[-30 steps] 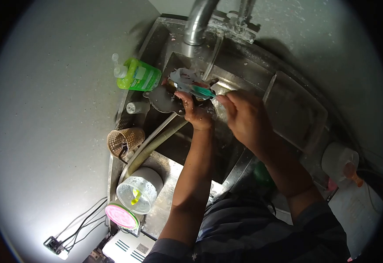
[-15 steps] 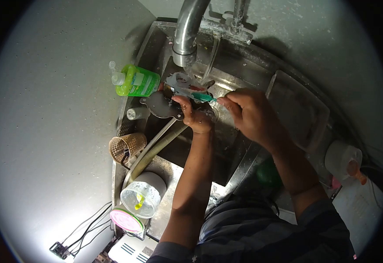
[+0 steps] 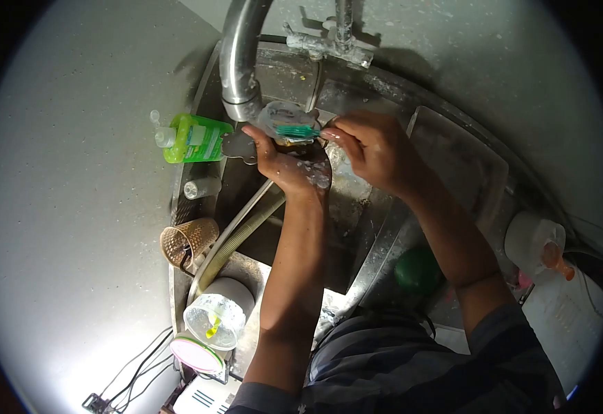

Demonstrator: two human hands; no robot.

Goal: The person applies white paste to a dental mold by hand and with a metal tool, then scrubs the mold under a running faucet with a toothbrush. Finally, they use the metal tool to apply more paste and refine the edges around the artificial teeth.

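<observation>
Slippage is looking like the main hazard: a small greyish part (image 3: 278,119) is sitting just under the spout of the steel faucet (image 3: 240,62), above the sink (image 3: 356,207), with the left hand (image 3: 284,162) closing around it from below and the right hand (image 3: 370,148) pinching a green brush (image 3: 298,130) whose bristles are touching it. Wet fingers may be loosening that grip, so the part could be dropping into the basin beside the ribbed hose (image 3: 243,231). An elbow swinging left might be knocking the green soap bottle (image 3: 194,138) or the woven cup (image 3: 187,243) off the ledge
</observation>
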